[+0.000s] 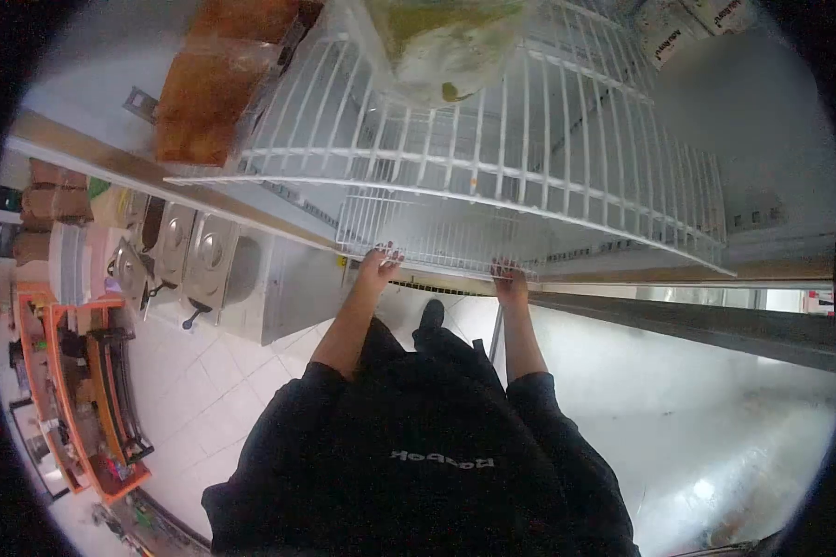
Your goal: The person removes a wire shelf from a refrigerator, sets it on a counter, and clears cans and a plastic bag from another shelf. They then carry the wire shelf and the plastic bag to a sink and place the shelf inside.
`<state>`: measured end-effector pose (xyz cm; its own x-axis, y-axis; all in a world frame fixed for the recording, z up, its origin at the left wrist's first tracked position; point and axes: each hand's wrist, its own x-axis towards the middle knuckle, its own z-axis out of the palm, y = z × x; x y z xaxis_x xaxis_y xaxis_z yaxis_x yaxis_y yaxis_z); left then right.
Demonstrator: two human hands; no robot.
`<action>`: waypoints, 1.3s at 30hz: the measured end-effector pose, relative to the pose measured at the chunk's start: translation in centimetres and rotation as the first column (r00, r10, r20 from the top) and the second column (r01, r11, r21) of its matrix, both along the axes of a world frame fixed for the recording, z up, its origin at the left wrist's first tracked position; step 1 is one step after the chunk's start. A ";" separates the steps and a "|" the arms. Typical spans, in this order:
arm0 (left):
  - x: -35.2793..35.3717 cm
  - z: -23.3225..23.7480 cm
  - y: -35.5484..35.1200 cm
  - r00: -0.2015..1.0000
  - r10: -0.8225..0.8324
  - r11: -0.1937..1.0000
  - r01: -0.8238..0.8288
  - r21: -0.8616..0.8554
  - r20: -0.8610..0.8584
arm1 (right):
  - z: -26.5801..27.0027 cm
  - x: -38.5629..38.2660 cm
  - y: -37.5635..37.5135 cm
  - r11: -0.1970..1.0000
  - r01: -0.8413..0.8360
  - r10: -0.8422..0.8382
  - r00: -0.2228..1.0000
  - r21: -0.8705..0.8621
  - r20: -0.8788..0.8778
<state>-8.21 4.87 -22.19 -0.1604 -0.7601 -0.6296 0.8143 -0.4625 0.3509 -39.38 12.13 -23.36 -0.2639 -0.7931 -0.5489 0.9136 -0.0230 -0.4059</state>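
Note:
Low inside an upright cabinet, a white wire shelf [418, 232] lies between my two hands. My left hand [381, 265] has its fingers wrapped round the shelf's front left corner. At the front right part of that shelf, my right hand [509, 278] curls its fingers over the wires. Above my hands spans a larger white wire shelf [529, 176], which neither hand touches. On it rest a clear bag with green and white contents [455, 46] and a brown package [204, 102].
Printed boxes [664, 32] sit at the upper right. The cabinet's open door [678, 399] stands at my right. To the left are lidded metal containers [212, 251] on a counter and an orange rack [65, 390]. Tiled floor [218, 390] shows below.

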 end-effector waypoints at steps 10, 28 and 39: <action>0.3 -0.4 0.7 0.996 0.079 0.997 -0.079 -0.011 -0.038 | 2.2 0.3 -0.1 0.998 -0.009 0.011 0.999 0.061 -0.032; 2.5 0.1 1.1 0.330 0.292 0.632 0.638 -0.440 0.898 | 1.4 0.4 0.7 1.000 -0.028 0.027 0.999 -0.010 -0.035; 3.6 -2.6 -1.0 0.994 0.024 0.999 -0.028 0.043 0.106 | 2.3 0.5 0.7 0.999 0.009 -0.005 0.995 -0.044 0.098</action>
